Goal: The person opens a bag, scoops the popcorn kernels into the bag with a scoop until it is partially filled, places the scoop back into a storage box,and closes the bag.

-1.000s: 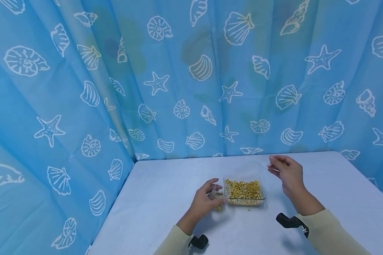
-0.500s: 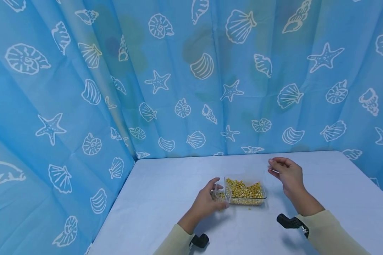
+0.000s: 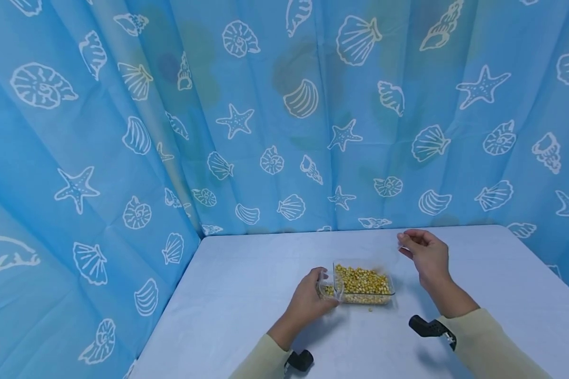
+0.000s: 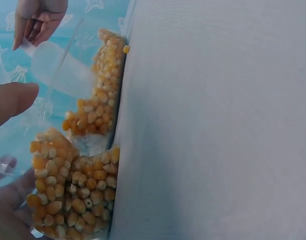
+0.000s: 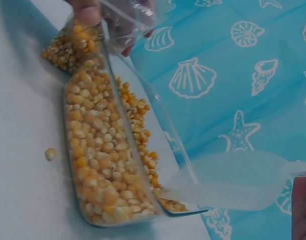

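Observation:
A clear rectangular container (image 3: 367, 299) full of yellow corn kernels (image 3: 360, 279) stands on the table. At its left end my left hand (image 3: 308, 296) holds a clear plastic bag (image 5: 125, 15) by its opening, thumb on the near side; corn kernels (image 4: 85, 200) fill the bag's lower part, which rests on the table. My right hand (image 3: 429, 258), raised right of the container, pinches the handle of a translucent plastic scoop (image 5: 238, 180). The blade slants down over the container's rim, its end at the kernels; it is faint in the head view.
A single loose kernel (image 5: 50, 153) lies on the white table (image 3: 246, 284) in front of the container. Blue shell-print curtains (image 3: 265, 131) hang behind and left of the table. A black wrist mount (image 3: 427, 326) sits on each forearm.
My left hand has shifted slightly right, bringing the bag closer against the container's end. The dip seen half a second ago in the container's corn looks less marked now. My right hand has hardly moved.

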The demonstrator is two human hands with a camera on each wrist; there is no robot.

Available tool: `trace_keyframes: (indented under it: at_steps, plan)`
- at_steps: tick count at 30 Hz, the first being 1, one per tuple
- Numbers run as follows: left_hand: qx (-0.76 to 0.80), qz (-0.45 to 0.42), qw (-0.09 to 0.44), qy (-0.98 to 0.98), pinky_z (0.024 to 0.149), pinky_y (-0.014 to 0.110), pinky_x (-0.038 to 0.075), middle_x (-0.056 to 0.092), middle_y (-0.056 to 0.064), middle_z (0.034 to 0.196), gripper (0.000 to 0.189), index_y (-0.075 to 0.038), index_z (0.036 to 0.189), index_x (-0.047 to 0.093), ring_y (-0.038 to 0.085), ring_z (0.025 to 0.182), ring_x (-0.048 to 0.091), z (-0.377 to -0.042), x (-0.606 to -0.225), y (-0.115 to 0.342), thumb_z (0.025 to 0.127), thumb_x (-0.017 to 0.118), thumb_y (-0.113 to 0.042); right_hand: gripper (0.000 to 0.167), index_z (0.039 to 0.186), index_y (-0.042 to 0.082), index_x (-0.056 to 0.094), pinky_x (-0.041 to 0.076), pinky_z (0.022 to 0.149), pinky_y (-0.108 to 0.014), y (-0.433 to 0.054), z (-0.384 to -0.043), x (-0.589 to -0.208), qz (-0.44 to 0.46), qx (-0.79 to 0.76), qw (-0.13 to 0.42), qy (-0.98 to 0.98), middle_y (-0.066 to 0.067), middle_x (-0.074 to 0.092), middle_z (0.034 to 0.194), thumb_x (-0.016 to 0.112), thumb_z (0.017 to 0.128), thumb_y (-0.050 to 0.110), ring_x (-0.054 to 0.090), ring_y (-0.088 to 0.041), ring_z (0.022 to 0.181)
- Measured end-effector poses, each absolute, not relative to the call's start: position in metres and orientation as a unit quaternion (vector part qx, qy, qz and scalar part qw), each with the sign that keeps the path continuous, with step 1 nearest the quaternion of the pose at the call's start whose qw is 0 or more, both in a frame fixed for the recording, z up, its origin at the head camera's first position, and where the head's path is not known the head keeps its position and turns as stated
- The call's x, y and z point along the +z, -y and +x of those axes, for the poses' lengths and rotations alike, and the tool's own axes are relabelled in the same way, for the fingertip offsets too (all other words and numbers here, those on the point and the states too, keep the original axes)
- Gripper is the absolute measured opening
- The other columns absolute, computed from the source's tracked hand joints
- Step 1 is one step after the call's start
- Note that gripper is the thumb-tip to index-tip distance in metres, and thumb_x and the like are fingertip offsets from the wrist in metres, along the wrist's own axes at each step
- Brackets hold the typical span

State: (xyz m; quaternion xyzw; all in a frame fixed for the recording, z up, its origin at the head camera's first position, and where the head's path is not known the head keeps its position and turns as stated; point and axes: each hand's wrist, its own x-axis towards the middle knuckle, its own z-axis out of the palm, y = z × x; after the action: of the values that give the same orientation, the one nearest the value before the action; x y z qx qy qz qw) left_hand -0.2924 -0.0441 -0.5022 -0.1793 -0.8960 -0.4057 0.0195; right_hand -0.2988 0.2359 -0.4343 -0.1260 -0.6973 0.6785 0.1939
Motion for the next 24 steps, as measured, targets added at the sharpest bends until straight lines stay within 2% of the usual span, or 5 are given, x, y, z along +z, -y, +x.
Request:
trace_keyframes:
  at_steps: [6, 14, 18, 24]
  plan:
    - [-0.448, -0.196, 0.024, 0.872, 0.099, 0.045, 0.042, 0.059, -0.013, 0.122, 0.066, -0.019, 0.137, 0.047, 0.016, 0.121, 0.052, -0.293, -0.502, 0.048, 0.079, 0.078, -0.026, 0.035, 0.118, 0.004, 0.058, 0.053, 0.077, -0.024, -0.233, -0.301, -0.442, -0.125, 0.683, 0.175, 0.698, -0.005, 0.057, 0.107, 0.068, 0.093, 0.026, 0.061, -0.011, 0.094]
    - [-0.475, -0.197, 0.025, 0.857, 0.103, 0.046, 0.038, 0.061, -0.014, 0.12, 0.063, -0.02, 0.136, 0.049, 0.014, 0.122, 0.051, -0.293, -0.498, 0.05, 0.081, 0.078, -0.024, 0.032, 0.116, 0.006, 0.058, 0.053, 0.079, -0.028, -0.237, -0.309, -0.453, -0.126, 0.709, 0.17, 0.673, -0.005, 0.057, 0.105, 0.067, 0.093, 0.027, 0.061, -0.012, 0.091]
    - [-0.481, -0.197, 0.026, 0.854, 0.105, 0.046, 0.036, 0.062, -0.018, 0.117, 0.061, -0.025, 0.134, 0.05, 0.013, 0.125, 0.05, -0.295, -0.498, 0.05, 0.08, 0.079, -0.023, 0.026, 0.112, 0.01, 0.058, 0.054, 0.078, -0.03, -0.24, -0.314, -0.459, -0.13, 0.726, 0.161, 0.656, -0.006, 0.057, 0.104, 0.067, 0.093, 0.025, 0.063, -0.013, 0.09]
    - [-0.485, -0.194, 0.021, 0.853, 0.104, 0.045, 0.037, 0.062, -0.019, 0.116, 0.061, -0.024, 0.134, 0.051, 0.011, 0.123, 0.05, -0.296, -0.501, 0.052, 0.08, 0.08, -0.023, 0.024, 0.115, 0.012, 0.056, 0.053, 0.08, -0.033, -0.241, -0.319, -0.471, -0.151, 0.733, 0.136, 0.649, -0.006, 0.056, 0.108, 0.064, 0.095, 0.023, 0.064, -0.021, 0.099]
